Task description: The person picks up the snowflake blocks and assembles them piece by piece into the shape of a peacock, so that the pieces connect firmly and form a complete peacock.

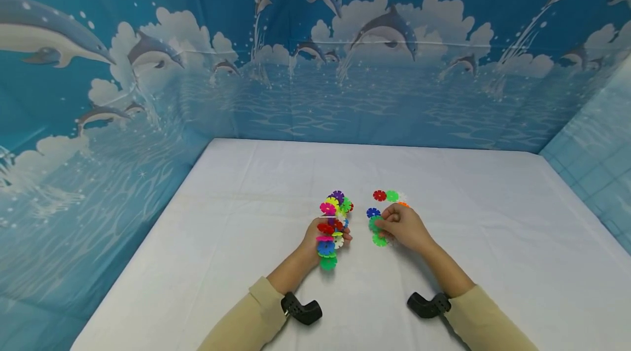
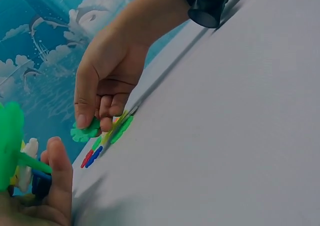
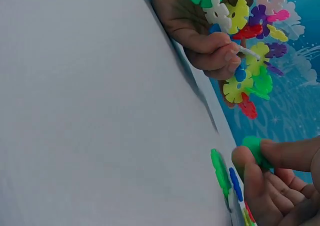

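Far left: dolphin curtain [image 1: 148, 143], hanging along left side and round behind white-covered worktop [image 1: 236, 192]. Then beige sleeve, black wrist unit [image 1: 302, 310], left hand [image 1: 309, 237].

Left grip: curled round long cluster [image 1: 326, 229] of flower-shaped discs, slotted together at many angles. Mixed colours; purple at far end, green at near end. By the wrist views, held up off worktop. White disc edge-on near left thumb [image 3: 248, 51].

Short gap, then loose pieces on worktop, close together: blue disc [image 1: 372, 212], red disc [image 1: 379, 196], lower green disc [image 1: 379, 240], upper green disc [image 1: 392, 196], orange disc [image 1: 403, 204] partly hidden.

Right hand [image 1: 406, 228] over near side of these. Right grip: thumb and forefinger pinching held green disc [image 2: 82, 133], looks just clear of the loose pieces, well apart from cluster. Slots unreadable at this angle. Farther right: second wrist unit [image 1: 429, 305] and sleeve.

Step in hand, as judged: picking out one more disc for joining to cluster. Next move likely calls for: bringing held green disc leftward, steadying cluster, lining up slot with slot at crossed angles, pushing straight in. Risk: loosening neighbouring discs with a skewed push.
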{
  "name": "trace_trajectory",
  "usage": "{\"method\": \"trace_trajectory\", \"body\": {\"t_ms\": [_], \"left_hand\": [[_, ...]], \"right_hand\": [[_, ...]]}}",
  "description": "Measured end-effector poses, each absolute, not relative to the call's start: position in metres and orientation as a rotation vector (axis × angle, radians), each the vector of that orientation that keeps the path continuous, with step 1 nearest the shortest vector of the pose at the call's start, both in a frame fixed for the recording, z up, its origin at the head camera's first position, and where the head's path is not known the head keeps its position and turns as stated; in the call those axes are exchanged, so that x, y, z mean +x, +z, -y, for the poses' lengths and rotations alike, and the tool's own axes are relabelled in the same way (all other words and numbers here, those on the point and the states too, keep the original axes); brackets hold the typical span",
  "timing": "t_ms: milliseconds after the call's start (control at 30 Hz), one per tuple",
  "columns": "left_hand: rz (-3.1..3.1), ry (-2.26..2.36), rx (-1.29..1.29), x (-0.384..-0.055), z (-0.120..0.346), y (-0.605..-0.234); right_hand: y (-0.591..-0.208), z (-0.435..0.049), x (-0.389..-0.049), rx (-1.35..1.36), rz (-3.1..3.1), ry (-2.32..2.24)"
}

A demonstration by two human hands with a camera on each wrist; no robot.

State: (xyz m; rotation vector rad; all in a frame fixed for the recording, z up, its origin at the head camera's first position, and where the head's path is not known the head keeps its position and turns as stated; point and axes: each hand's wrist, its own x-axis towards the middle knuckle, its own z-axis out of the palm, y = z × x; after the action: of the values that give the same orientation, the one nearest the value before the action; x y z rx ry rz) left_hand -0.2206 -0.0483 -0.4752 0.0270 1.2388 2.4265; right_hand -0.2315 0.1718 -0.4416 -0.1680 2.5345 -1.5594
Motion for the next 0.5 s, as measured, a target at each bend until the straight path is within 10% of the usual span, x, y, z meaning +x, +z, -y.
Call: {"method": "trace_trajectory", "body": {"t_ms": [500], "left_hand": [[-1.329,2.419,0.011,-0.214,0.044,-0.456]], "right_hand": [[-0.429,-0.156,-0.22,-0.166,-2.1,-1.821]]}}
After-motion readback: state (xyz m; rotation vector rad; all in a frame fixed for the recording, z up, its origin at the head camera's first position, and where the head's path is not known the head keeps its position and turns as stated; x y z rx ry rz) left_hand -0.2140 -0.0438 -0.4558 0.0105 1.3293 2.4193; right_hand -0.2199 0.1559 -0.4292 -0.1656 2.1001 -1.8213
